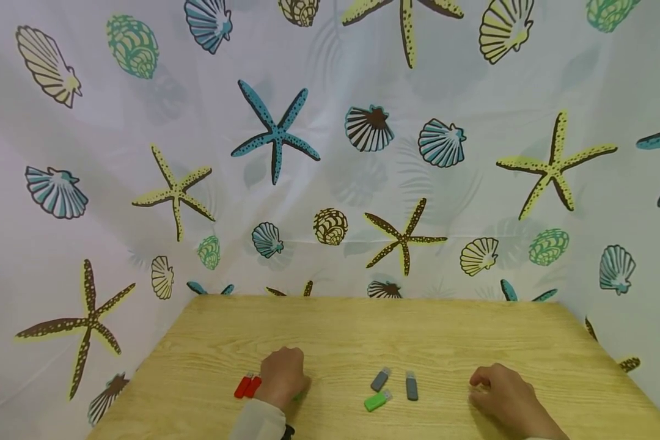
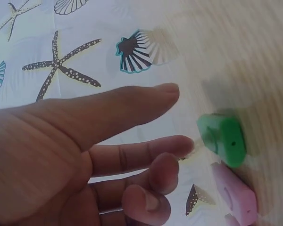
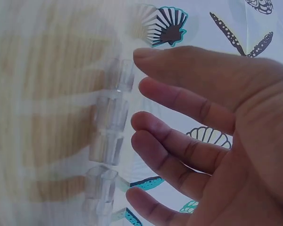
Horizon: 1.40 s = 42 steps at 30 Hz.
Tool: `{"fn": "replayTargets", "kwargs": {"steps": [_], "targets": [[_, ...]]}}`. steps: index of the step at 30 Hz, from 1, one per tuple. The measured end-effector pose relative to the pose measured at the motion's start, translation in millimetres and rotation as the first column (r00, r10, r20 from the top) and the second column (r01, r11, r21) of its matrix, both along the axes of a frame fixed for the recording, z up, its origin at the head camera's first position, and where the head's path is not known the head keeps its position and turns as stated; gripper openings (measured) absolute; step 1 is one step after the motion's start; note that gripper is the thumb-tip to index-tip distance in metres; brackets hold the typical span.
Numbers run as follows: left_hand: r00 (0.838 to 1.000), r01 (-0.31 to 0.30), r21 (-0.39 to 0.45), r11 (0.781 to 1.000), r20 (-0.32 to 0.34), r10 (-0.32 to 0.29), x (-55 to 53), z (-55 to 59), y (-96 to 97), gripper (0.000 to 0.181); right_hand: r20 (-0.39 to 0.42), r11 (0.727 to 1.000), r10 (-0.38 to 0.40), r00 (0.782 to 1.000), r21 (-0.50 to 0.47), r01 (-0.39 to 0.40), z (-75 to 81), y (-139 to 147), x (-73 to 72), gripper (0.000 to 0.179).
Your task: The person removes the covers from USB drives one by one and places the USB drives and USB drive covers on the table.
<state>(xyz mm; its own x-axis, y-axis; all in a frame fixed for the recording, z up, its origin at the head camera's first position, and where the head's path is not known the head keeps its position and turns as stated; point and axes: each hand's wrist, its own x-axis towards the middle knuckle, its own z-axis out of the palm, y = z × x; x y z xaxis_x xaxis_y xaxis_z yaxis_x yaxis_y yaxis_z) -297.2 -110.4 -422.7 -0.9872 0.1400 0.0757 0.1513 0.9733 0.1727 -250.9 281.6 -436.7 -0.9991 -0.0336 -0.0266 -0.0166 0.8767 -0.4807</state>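
Observation:
My left hand (image 1: 282,377) is over the table's left part, beside a green USB stick (image 2: 228,141) that it largely hides in the head view. In the left wrist view the thumb and index finger are spread apart just short of that stick, with nothing between them. Two red USB sticks (image 1: 243,386) lie at the hand's left, one partly covered by it. My right hand (image 1: 503,394) is at the table's right side, its fingers loosely bent and holding nothing. Between the hands lie two grey USB sticks (image 1: 412,386) and another green USB stick (image 1: 377,400).
The wooden table (image 1: 330,330) meets a white curtain (image 1: 330,183) printed with starfish and shells at the back and both sides. Beyond the right fingertips, the right wrist view has a hazy column of see-through block-like shapes (image 3: 111,113).

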Motion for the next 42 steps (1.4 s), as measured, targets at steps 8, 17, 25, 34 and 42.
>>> {"fn": "replayTargets", "kwargs": {"steps": [8, 17, 25, 34, 42], "targets": [[0.991, 0.086, 0.017, 0.996, -0.104, -0.084, 2.8, -0.7, 10.6, 0.030, -0.014, 1.000, -0.002, 1.000, 0.004, 0.002, 0.9, -9.9, -1.9, 0.015], [0.950, 0.270, 0.028, 0.962, -0.170, -0.262, 3.7, -5.8, 24.5, 0.022, -0.049, 1.000, 0.019, 0.999, -0.009, -0.019, -2.7, -27.5, -3.2, 0.012], [0.940, 0.306, 0.025, 0.952, -0.164, -0.298, 11.2, -11.2, 41.1, 0.020, -0.083, 0.999, 0.037, 0.996, 0.020, -0.035, -7.1, -45.4, -3.5, 0.009], [0.920, 0.389, 0.083, 0.917, -0.081, -0.383, 14.8, -15.6, 55.8, 0.014, -0.039, 0.990, 0.129, 0.991, -0.044, -0.131, -11.1, -52.5, -7.8, 0.013], [0.905, 0.426, 0.063, 0.903, -0.049, -0.423, 19.1, -15.9, 67.7, 0.014, -0.080, 0.967, 0.249, 0.965, -0.036, -0.252, -9.2, -59.6, -8.3, 0.009]]}}
